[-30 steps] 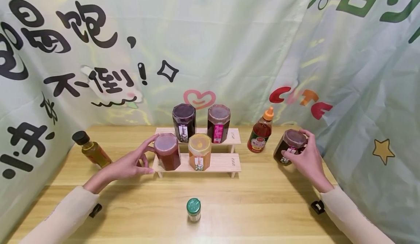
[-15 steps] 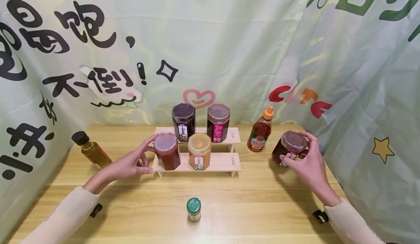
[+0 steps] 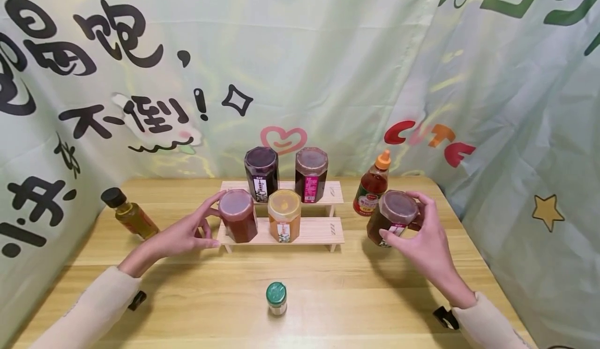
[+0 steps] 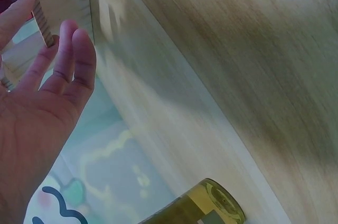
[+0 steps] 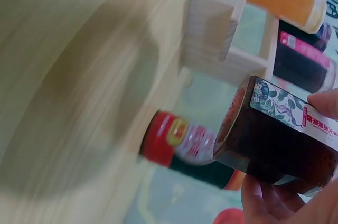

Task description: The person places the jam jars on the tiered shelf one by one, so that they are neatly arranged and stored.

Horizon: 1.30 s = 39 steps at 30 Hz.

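In the head view my left hand (image 3: 187, 233) reaches to the stepped wooden rack (image 3: 311, 230), its index finger against the left side of a reddish-brown jar (image 3: 238, 216) on the lower step. Its thumb lies by the rack's left end; the left wrist view shows the other fingers loosely bent, gripping nothing. My right hand (image 3: 428, 234) holds a dark octagonal jar (image 3: 391, 219) between thumb and fingers, right of the rack. That jar is raised and tilted above the table in the right wrist view, its flowered label (image 5: 282, 102) showing. An amber jar (image 3: 284, 216) stands beside the reddish-brown one.
Two dark jars, one purple-black (image 3: 261, 174) and one pink-labelled (image 3: 311, 175), occupy the upper step. A red sauce bottle (image 3: 372, 185) stands behind the held jar. An oil bottle (image 3: 133, 216) is at left, a green-capped shaker (image 3: 277, 298) in front. Printed cloth (image 3: 328, 78) encloses the table.
My right hand has carried the dark jar leftward, toward the rack, and it now overlaps the sauce bottle's base. The left hand stays in place by the reddish-brown jar.
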Motion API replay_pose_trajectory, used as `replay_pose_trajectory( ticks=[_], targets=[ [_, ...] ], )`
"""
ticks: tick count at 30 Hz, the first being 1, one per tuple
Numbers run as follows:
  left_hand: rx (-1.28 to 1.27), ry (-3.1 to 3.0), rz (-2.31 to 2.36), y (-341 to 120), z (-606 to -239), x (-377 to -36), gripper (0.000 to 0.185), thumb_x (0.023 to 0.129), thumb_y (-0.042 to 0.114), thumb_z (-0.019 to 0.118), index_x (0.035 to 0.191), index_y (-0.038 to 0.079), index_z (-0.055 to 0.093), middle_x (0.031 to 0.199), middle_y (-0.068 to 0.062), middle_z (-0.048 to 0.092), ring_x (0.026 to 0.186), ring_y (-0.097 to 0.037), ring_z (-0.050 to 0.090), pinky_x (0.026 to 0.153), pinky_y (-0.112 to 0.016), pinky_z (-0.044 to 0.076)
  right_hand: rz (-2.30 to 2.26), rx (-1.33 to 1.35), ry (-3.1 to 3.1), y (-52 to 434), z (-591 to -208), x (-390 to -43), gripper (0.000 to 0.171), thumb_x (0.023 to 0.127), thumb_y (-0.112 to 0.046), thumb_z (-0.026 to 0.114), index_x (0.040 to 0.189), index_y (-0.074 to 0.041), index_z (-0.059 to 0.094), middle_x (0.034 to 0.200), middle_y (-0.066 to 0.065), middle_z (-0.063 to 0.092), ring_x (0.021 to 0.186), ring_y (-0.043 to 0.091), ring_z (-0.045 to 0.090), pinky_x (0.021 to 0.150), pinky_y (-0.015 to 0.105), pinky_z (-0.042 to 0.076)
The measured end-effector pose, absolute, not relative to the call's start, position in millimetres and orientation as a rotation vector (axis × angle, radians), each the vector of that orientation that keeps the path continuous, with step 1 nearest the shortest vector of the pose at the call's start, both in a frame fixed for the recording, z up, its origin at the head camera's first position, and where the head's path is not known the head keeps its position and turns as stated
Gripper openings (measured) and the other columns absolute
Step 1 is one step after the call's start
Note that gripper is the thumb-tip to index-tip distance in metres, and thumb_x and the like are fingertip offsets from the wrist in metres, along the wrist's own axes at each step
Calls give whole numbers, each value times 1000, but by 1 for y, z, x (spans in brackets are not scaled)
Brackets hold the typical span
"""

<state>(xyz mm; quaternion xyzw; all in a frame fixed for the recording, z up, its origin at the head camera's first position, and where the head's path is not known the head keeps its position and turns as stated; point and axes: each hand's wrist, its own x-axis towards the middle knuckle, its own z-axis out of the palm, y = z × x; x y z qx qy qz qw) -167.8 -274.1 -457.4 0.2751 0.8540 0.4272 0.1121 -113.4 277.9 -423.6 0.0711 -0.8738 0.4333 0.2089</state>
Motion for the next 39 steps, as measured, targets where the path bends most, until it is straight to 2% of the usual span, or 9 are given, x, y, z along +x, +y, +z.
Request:
replay_pose_trajectory(
  ticks=[5,9,14,23,28,32,39],
  targets=[
    [797,2513,1243,-274,-459,-168,121,90,9,90,177,28,8,147,-24,61,83,-23,66,65,-35,58,1229,238,-2446,261,-423,-113,103,73,-4,100,157,-10,42,125,11,67,103,13,65,85,13,52],
    [796,2517,1236,-274,-458,-168,121,90,9,90,177,28,8,146,-24,60,83,-23,66,65,-35,58,1273,249,-2469,245,-423,-113,103,73,-4,100,157,-13,42,124,9,68,101,20,69,85,21,55],
    [802,2526,1243,-275,-456,-169,121,90,9,91,177,28,8,146,-25,60,83,-23,66,65,-35,58,1358,294,-2476,224,-424,-118,104,72,-4,101,157,-18,42,125,7,69,102,20,70,87,31,58],
    [822,2519,1248,-275,-460,-169,121,90,9,91,177,28,9,144,-23,62,81,-23,66,65,-35,59,1421,390,-2445,199,-432,-123,104,71,-4,101,156,-20,43,126,3,72,100,17,72,86,32,59],
    [828,2517,1250,-276,-460,-169,121,90,9,91,177,27,10,143,-21,63,80,-22,65,65,-34,58,1433,404,-2430,192,-437,-126,104,70,-1,101,155,-17,43,128,6,71,107,19,72,89,32,59],
    [823,2514,1253,-275,-459,-168,121,90,9,91,177,27,10,145,-22,62,80,-21,65,66,-34,58,1452,414,-2420,189,-440,-129,102,72,1,99,155,-14,42,129,10,70,110,22,71,92,37,60],
    [833,2503,1270,-274,-459,-166,121,90,6,89,178,26,9,146,-24,60,81,-23,66,66,-35,59,1423,450,-2437,188,-440,-136,103,74,-1,101,157,-12,42,140,13,50,123,30,62,98,46,59]
  ],
)
